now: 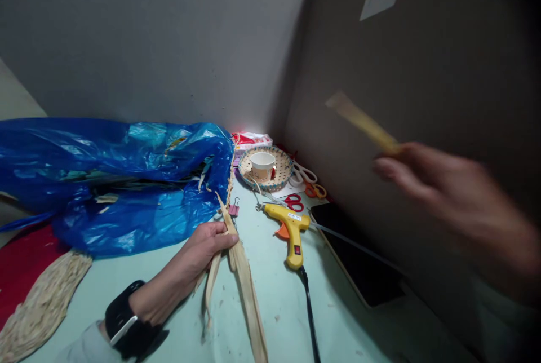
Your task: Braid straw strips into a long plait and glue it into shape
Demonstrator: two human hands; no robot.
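My left hand (pixel 211 242), with a black watch on the wrist, pinches several dried corn husk strips (pixel 245 278) between thumb and fingers. The longest strip runs down toward the table's near edge, and shorter ends dangle below the palm. Raised at the right, my right hand (pixel 456 199) is smeared by motion. A pale yellow, flat strip, seemingly husk (pixel 366 123), sticks out from its fingers to the upper left. Close to the left hand's fingertips lies a pink binder clip (pixel 233 210). To the right rests a yellow glue gun (pixel 289 228) with an orange trigger.
A blue plastic bag (pixel 139 205) covers the left back. A braided piece (pixel 46 301) lies at the lower left. Behind the glue gun, a woven basket (pixel 285 174) holds a paper cup (pixel 262 167). Scissors (pixel 293 202) and a black tablet (pixel 359 256) lie near the right wall.
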